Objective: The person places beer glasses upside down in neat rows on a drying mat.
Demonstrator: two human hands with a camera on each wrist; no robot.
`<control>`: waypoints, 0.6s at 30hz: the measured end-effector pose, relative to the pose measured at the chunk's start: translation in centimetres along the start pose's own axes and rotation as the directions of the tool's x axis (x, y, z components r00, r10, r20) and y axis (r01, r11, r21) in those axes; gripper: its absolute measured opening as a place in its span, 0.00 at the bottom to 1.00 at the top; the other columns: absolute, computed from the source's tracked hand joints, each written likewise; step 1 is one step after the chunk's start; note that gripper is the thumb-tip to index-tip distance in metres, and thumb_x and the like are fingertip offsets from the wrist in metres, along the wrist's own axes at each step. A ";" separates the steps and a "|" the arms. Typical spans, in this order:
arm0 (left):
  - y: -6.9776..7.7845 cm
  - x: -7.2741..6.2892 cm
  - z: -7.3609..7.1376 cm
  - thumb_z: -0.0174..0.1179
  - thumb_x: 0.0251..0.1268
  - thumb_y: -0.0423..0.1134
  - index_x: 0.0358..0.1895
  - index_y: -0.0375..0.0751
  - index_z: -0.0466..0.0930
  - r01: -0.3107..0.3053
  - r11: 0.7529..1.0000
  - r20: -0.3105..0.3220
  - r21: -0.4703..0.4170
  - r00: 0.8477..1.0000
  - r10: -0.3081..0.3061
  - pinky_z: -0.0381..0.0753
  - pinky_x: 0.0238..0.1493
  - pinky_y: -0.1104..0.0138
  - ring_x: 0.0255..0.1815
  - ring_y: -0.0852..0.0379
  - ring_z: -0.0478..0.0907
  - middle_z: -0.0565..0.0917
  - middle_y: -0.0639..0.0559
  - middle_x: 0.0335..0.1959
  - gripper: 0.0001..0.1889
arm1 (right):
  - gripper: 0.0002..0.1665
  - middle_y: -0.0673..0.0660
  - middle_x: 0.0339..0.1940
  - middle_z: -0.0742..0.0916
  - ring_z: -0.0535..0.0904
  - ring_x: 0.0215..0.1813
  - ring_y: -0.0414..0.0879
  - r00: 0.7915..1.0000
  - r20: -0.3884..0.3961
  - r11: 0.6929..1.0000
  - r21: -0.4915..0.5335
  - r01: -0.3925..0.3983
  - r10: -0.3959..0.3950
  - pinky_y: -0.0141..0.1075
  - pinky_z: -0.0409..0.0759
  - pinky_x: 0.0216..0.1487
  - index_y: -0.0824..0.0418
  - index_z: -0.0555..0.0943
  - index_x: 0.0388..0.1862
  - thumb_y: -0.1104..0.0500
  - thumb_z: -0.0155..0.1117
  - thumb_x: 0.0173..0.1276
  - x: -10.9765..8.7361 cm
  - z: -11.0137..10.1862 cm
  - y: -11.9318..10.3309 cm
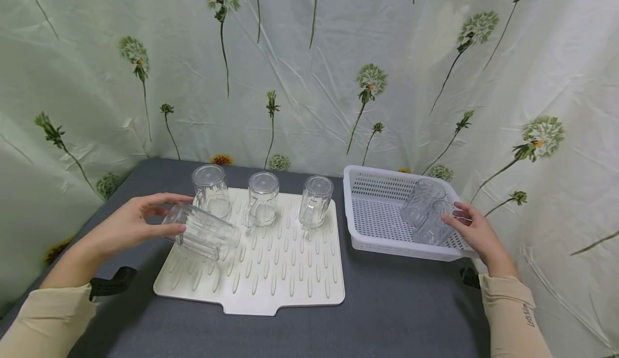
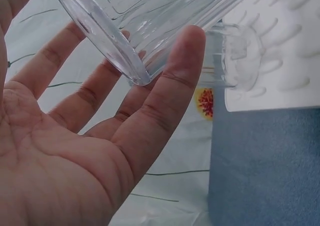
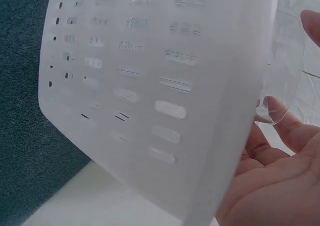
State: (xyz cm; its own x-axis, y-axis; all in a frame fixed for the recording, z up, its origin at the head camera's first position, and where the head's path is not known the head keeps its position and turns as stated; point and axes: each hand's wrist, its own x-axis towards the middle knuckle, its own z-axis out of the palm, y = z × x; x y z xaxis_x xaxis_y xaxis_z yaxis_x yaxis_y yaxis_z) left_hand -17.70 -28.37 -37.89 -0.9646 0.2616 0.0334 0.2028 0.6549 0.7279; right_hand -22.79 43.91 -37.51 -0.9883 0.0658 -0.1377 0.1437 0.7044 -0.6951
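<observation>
My left hand (image 1: 130, 221) grips a clear glass mug (image 1: 208, 231) near its thick base, fingers and thumb on opposite sides. The mug tilts, mouth end down and to the right, over the left part of a white ridged drying mat (image 1: 282, 296). At the right side of a white perforated basket (image 1: 377, 245), my right hand (image 1: 476, 234) pinches the rim end of a second glass mug (image 1: 432, 229), which lies in the basket. Another glass mug (image 1: 422, 197) lies behind that one. The basket wall (image 3: 150, 85) partly hides the right hand's glass in the right wrist view.
Three clear glass mugs stand bottom up along the mat's back edge: a left one (image 1: 211, 188), a middle one (image 1: 264, 202) and a right one (image 1: 316, 203). A dark grey cloth (image 1: 387, 309) covers the table. A flowered curtain (image 1: 300, 78) hangs behind.
</observation>
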 end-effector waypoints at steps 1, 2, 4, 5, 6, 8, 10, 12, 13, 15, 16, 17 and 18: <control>0.0 0.0 -0.1 0.74 0.70 0.48 0.77 0.51 0.75 -0.003 1.000 -0.003 0.009 1.000 0.003 0.83 0.51 0.53 0.71 0.28 0.75 0.76 0.39 0.76 0.34 | 0.53 0.84 0.82 0.58 0.56 0.82 0.81 1.000 -0.001 1.000 -0.001 -0.001 0.001 0.74 0.61 0.79 0.74 0.41 0.87 0.43 0.55 0.86 0.0 0.0 0.0; 0.1 0.0 -0.1 0.74 0.70 0.48 0.77 0.51 0.75 -0.004 1.000 -0.004 0.018 1.000 0.004 0.83 0.51 0.53 0.70 0.28 0.75 0.76 0.39 0.76 0.34 | 0.54 0.84 0.82 0.58 0.57 0.82 0.81 1.000 -0.002 1.000 -0.001 -0.002 0.002 0.74 0.61 0.79 0.73 0.41 0.87 0.43 0.55 0.86 0.0 0.1 0.0; 0.1 -0.1 -0.2 0.74 0.70 0.48 0.77 0.52 0.75 -0.006 1.000 -0.002 0.031 1.000 0.006 0.83 0.51 0.51 0.70 0.28 0.75 0.75 0.39 0.76 0.34 | 0.54 0.84 0.82 0.59 0.57 0.82 0.80 1.000 -0.006 1.000 0.000 -0.003 0.003 0.74 0.62 0.79 0.73 0.42 0.88 0.42 0.56 0.85 0.1 0.1 0.0; 0.1 -0.1 -0.2 0.75 0.70 0.48 0.77 0.52 0.75 -0.006 0.999 0.001 0.034 1.000 0.006 0.84 0.52 0.50 0.70 0.28 0.75 0.75 0.39 0.76 0.34 | 0.55 0.83 0.82 0.59 0.58 0.82 0.80 1.000 -0.008 1.000 0.000 -0.003 0.003 0.74 0.62 0.79 0.73 0.42 0.88 0.42 0.56 0.85 0.1 0.2 0.0; 0.1 -0.1 -0.2 0.75 0.70 0.48 0.77 0.52 0.75 -0.006 0.999 0.005 0.039 1.000 0.006 0.84 0.52 0.48 0.70 0.28 0.75 0.76 0.39 0.76 0.34 | 0.55 0.83 0.82 0.60 0.58 0.81 0.80 1.000 -0.010 1.000 0.002 -0.002 0.002 0.74 0.62 0.78 0.73 0.42 0.88 0.41 0.57 0.85 0.1 0.2 0.0; 0.1 -0.1 -0.2 0.75 0.69 0.49 0.77 0.53 0.76 -0.008 0.999 0.010 0.045 1.000 0.008 0.84 0.53 0.44 0.70 0.28 0.74 0.76 0.39 0.76 0.34 | 0.55 0.83 0.82 0.60 0.59 0.81 0.80 1.000 -0.014 1.000 0.002 0.000 0.001 0.74 0.63 0.78 0.73 0.42 0.88 0.41 0.57 0.84 0.1 0.3 0.1; 0.1 -0.2 -0.2 0.75 0.69 0.50 0.76 0.54 0.76 -0.008 0.999 0.014 0.050 1.000 0.007 0.83 0.55 0.41 0.70 0.29 0.74 0.77 0.40 0.76 0.34 | 0.56 0.83 0.82 0.61 0.59 0.81 0.80 1.000 -0.018 1.000 0.003 -0.001 0.001 0.74 0.63 0.78 0.72 0.43 0.88 0.40 0.57 0.84 0.1 0.4 0.2; 0.1 -0.2 -0.3 0.75 0.68 0.51 0.76 0.55 0.76 -0.008 0.998 0.015 0.056 1.000 0.008 0.82 0.56 0.39 0.70 0.30 0.75 0.77 0.41 0.76 0.34 | 0.56 0.83 0.81 0.61 0.59 0.81 0.80 1.000 -0.020 1.000 0.005 -0.003 0.003 0.74 0.63 0.78 0.72 0.43 0.88 0.39 0.57 0.84 0.2 0.5 0.3; 0.1 -0.2 -0.3 0.76 0.68 0.51 0.76 0.55 0.77 -0.011 0.998 0.015 0.059 1.000 0.010 0.82 0.56 0.39 0.70 0.30 0.75 0.77 0.41 0.76 0.34 | 0.56 0.82 0.81 0.61 0.59 0.81 0.80 1.000 -0.020 1.000 0.007 -0.005 0.005 0.74 0.63 0.78 0.72 0.43 0.88 0.39 0.57 0.84 0.2 0.5 0.3; 0.1 -0.2 -0.3 0.76 0.67 0.51 0.75 0.55 0.77 -0.013 0.998 0.017 0.065 1.000 0.012 0.82 0.57 0.36 0.71 0.29 0.75 0.76 0.42 0.76 0.34 | 0.56 0.82 0.81 0.61 0.59 0.81 0.79 1.000 -0.020 1.000 0.013 -0.007 0.007 0.74 0.63 0.78 0.72 0.44 0.88 0.40 0.58 0.84 0.2 0.5 0.4; 0.2 -0.2 -0.4 0.76 0.67 0.52 0.75 0.55 0.77 -0.013 0.997 0.018 0.073 1.000 0.012 0.82 0.56 0.37 0.71 0.29 0.75 0.76 0.42 0.76 0.34 | 0.56 0.82 0.82 0.61 0.59 0.81 0.79 1.000 -0.021 1.000 0.018 -0.006 0.006 0.74 0.63 0.78 0.71 0.44 0.88 0.40 0.58 0.84 0.2 0.6 0.4; 0.3 -0.2 -0.4 0.76 0.66 0.52 0.75 0.55 0.77 -0.010 0.996 0.018 0.083 1.000 0.008 0.82 0.56 0.39 0.70 0.30 0.75 0.76 0.43 0.76 0.34 | 0.56 0.82 0.82 0.61 0.59 0.81 0.80 1.000 -0.021 1.000 0.020 -0.003 0.004 0.74 0.63 0.78 0.71 0.44 0.88 0.40 0.58 0.84 0.2 0.6 0.5; 0.3 -0.1 -0.5 0.77 0.66 0.52 0.75 0.54 0.78 -0.015 0.996 0.020 0.093 1.000 0.013 0.83 0.56 0.39 0.70 0.29 0.76 0.76 0.42 0.76 0.35 | 0.56 0.82 0.82 0.61 0.58 0.82 0.80 1.000 -0.022 1.000 0.024 -0.001 0.001 0.74 0.63 0.78 0.71 0.44 0.88 0.40 0.58 0.84 0.3 0.6 0.5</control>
State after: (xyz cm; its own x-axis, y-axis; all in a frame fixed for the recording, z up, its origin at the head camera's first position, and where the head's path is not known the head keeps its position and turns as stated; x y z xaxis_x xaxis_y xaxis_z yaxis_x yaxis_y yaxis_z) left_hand -17.56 -28.50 -37.33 -0.9582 0.2845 0.0296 0.2323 0.7140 0.6604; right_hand -22.96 43.84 -38.31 -0.9890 0.0818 -0.1231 0.1454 0.6875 -0.7115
